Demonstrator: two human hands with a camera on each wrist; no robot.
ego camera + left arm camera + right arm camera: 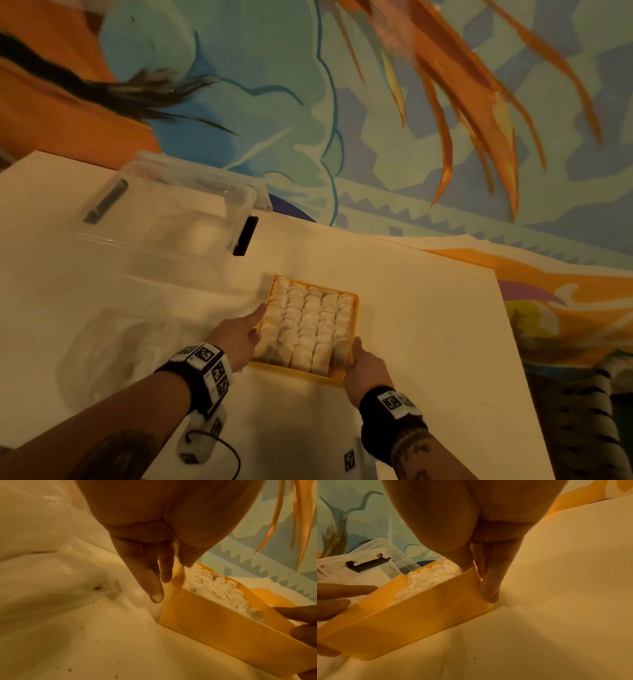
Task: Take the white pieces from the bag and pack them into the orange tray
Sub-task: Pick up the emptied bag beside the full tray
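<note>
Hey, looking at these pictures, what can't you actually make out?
- Bag: head view, blurred and washed out; whether pieces remain inside is unclear.
- Tray floor: every view, covered by the white pieces.
- Right hand fingertips: head view, hidden behind the tray's near corner.
- Clear box contents: head view, glare.

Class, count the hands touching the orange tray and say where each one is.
2. The left hand lies with straight fingers along the orange tray's left wall; the right hand holds its near right corner.
</note>
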